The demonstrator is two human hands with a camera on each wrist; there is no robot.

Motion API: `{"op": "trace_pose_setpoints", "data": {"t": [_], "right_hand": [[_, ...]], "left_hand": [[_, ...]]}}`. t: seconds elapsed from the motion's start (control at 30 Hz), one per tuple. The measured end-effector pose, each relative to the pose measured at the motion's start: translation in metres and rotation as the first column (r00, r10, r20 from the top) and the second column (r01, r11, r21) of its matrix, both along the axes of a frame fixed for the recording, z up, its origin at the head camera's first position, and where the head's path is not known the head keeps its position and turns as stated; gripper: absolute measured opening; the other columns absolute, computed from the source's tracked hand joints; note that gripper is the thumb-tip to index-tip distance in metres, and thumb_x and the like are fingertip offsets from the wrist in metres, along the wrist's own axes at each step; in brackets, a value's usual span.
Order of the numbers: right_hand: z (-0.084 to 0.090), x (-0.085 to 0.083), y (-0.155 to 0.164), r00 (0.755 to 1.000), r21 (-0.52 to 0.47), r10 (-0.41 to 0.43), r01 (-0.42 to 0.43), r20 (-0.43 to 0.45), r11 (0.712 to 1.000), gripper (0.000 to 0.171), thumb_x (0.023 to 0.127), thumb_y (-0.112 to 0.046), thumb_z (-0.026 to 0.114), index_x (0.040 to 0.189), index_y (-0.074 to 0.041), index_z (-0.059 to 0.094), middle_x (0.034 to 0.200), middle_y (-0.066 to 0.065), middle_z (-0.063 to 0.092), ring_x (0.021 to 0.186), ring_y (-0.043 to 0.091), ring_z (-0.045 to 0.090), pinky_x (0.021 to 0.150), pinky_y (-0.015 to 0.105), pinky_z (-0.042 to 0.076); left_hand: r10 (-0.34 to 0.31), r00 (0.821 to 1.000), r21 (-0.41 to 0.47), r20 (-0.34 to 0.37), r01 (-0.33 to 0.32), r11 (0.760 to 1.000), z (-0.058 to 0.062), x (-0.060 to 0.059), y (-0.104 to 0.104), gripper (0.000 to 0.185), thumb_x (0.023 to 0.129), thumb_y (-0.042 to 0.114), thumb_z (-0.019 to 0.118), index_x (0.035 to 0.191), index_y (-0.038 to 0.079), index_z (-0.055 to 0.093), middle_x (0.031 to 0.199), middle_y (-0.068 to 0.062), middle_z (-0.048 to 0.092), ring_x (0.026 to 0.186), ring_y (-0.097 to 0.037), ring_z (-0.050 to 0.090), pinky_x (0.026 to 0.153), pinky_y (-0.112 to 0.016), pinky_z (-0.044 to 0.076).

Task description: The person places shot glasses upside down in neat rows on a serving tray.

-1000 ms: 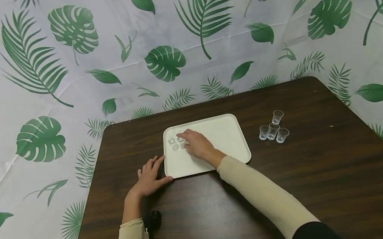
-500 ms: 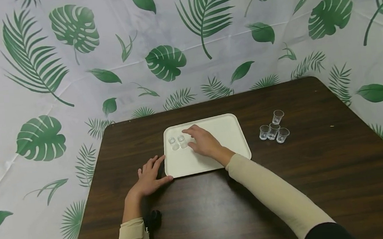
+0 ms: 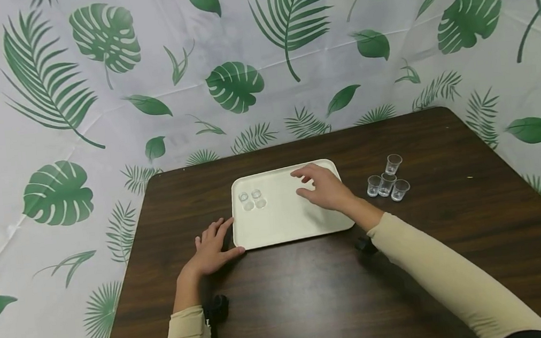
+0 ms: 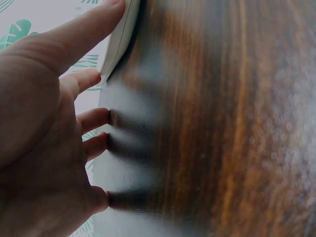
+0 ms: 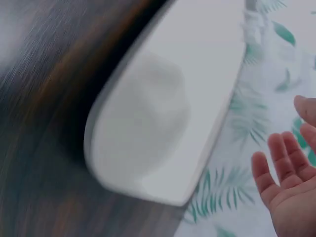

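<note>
My left hand [image 3: 210,256] rests with spread fingers at the near left corner of the off-white tray [image 3: 285,227]. In the left wrist view its thumb [image 4: 98,24] lies on the tray's rim, and other fingertips are down on the table. Over the right part of the tray hovers my right hand [image 3: 327,188], fingers loosely bent and nothing in them. At the tray's left side stand two small clear cups, one cup [image 3: 244,199] beside the other cup [image 3: 257,197], narrower ends seemingly up. The right wrist view shows the right hand [image 5: 289,187] with its palm bare.
To the right of the tray, several small clear cups [image 3: 386,184] stand grouped on the dark wooden table [image 3: 281,297]. A white cloth with green leaves [image 3: 234,86] hangs behind the table. A black wrist camera [image 3: 219,307] sits beside the left forearm.
My right hand has withdrawn from the two cups on the tray and moved right, leaving both in full view. The left hand has stayed at the tray's corner.
</note>
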State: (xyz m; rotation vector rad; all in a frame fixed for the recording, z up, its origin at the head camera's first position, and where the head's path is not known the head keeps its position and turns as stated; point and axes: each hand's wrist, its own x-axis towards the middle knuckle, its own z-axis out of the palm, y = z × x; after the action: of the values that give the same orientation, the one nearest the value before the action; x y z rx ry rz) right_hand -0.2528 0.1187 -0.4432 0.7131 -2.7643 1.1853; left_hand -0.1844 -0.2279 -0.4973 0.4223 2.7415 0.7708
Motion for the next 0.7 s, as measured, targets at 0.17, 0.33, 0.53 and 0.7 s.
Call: {"op": "trace_pose_setpoints", "data": {"t": [0.17, 0.33, 0.53, 0.7], "right_hand": [[0.015, 0.011, 0.04, 0.997, -0.018, -0.071, 0.071, -0.011, 0.997, 0.043, 0.091, -0.012, 0.071, 0.132, -0.005, 0.061, 0.121, 0.013, 0.061, 0.106, 0.029, 0.061, 0.085, 0.046, 0.049], [0.021, 0.022, 0.083, 0.987, -0.042, -0.15, 0.148, -0.05, 0.988, 0.04, 0.09, -0.009, 0.071, 0.129, -0.001, 0.062, 0.117, 0.017, 0.061, 0.102, 0.032, 0.06, 0.083, 0.049, 0.047], [0.018, 0.034, 0.134, 0.965, -0.004, -0.246, 0.247, -0.088, 0.969, 0.042, 0.089, -0.014, 0.074, 0.127, -0.001, 0.062, 0.115, 0.016, 0.062, 0.102, 0.034, 0.058, 0.083, 0.05, 0.045], [0.012, 0.044, 0.16, 0.944, 0.113, -0.324, 0.33, -0.07, 0.937, 0.05, 0.086, -0.021, 0.077, 0.128, 0.0, 0.061, 0.115, 0.021, 0.061, 0.104, 0.039, 0.057, 0.084, 0.056, 0.042]], "left_hand": [[0.001, 1.0, 0.002, 0.009, -0.001, 1.0, 0.001, 0.0, 0.0, 0.089, 0.087, 0.056, 0.067, 0.157, 0.021, 0.025, 0.159, -0.02, 0.016, 0.142, -0.046, 0.014, 0.103, -0.073, 0.004], [0.008, 1.0, -0.002, 0.01, -0.008, 1.0, 0.0, 0.0, 0.0, 0.088, 0.088, 0.055, 0.067, 0.157, 0.021, 0.024, 0.159, -0.02, 0.016, 0.142, -0.046, 0.014, 0.103, -0.073, 0.004], [0.008, 1.0, -0.008, 0.009, -0.008, 1.0, 0.001, -0.001, 0.0, 0.088, 0.088, 0.054, 0.067, 0.157, 0.02, 0.024, 0.159, -0.02, 0.017, 0.142, -0.046, 0.015, 0.103, -0.073, 0.005], [0.008, 1.0, -0.007, 0.01, -0.008, 1.0, 0.002, -0.001, 0.001, 0.089, 0.088, 0.055, 0.067, 0.157, 0.02, 0.025, 0.159, -0.02, 0.017, 0.141, -0.046, 0.015, 0.103, -0.073, 0.005]]}}
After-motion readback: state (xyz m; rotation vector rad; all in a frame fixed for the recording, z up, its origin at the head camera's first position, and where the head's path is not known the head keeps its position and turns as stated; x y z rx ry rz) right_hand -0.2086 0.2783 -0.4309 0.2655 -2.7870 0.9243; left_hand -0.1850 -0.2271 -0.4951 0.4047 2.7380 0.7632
